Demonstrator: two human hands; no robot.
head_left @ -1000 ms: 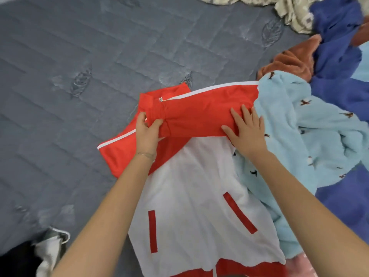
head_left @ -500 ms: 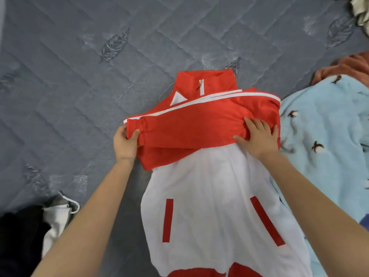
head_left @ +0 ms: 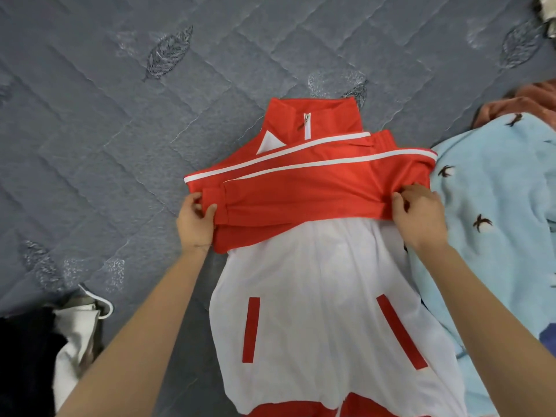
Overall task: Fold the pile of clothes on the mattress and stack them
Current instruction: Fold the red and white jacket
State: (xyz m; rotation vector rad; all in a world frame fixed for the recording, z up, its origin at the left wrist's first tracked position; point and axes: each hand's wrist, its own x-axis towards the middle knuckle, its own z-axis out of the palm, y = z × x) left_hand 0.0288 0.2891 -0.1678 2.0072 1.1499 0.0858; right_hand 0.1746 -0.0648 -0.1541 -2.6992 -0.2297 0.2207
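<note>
Single head-worn wide-angle view — steeply downward, close over the mattress (head_left: 126, 164)

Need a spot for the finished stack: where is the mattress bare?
Bare mattress runs left of the jacket, above the black and white clothes in the near-left corner, and beyond the collar. Crowded on the right: the light blue fleece touches the jacket, a rust-brown garment behind it.

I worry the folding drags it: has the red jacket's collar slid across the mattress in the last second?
No. The collar still has its right corner beside the same leaf motif on the mattress; only the camera view shifted.
</note>
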